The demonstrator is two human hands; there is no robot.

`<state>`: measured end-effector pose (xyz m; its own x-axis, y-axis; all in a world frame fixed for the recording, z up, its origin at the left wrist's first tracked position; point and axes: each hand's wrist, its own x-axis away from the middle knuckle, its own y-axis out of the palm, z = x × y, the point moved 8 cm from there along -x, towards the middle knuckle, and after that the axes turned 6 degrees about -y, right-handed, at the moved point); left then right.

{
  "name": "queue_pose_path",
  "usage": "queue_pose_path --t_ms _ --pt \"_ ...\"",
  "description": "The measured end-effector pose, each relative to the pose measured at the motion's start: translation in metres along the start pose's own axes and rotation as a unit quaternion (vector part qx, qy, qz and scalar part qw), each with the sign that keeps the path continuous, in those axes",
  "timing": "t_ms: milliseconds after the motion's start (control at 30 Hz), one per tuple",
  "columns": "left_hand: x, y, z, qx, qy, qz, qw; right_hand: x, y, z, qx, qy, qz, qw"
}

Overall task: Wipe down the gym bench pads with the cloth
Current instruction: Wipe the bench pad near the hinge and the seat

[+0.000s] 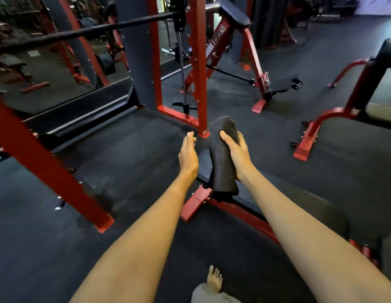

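At frame centre the right hand (237, 154) is clenched around a dark cloth (223, 158), which hangs above the red bench frame (196, 204). The left hand (188, 154) is released, fingers straight, just beside it. A red rack upright (200, 62) stands behind; a bare foot (214, 278) shows at the bottom.

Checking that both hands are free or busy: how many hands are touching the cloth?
1. The right hand grips the dark cloth from its right side. The left hand is open beside the cloth, apart from it.
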<state>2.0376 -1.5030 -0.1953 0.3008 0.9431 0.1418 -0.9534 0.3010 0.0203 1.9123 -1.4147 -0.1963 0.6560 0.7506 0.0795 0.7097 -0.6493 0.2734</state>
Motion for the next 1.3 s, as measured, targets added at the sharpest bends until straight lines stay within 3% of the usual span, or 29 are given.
queue_pose_path --t_ms 600,900,1000,1133,1300 --pt "-0.286 0.029 -0.109 -0.092 -0.139 -0.072 0.983 -0.247 0.020 0.130 0.022 0.113 0.150 0.982" --pt "-0.413 0.029 -0.188 -0.183 -0.221 -0.177 0.942 -0.326 0.037 0.223 0.121 0.161 0.269 0.942" --pt "-0.435 0.030 -0.222 -0.197 -0.236 -0.200 0.930 -0.337 0.034 0.251 0.237 0.181 0.265 0.917" --pt "-0.446 0.028 -0.282 -0.245 -0.253 -0.224 0.909 -0.346 0.036 0.301 0.369 0.214 0.203 0.882" --pt "-0.452 0.029 -0.354 -0.286 -0.230 -0.275 0.889 -0.348 0.043 0.383 0.609 0.201 0.095 0.762"
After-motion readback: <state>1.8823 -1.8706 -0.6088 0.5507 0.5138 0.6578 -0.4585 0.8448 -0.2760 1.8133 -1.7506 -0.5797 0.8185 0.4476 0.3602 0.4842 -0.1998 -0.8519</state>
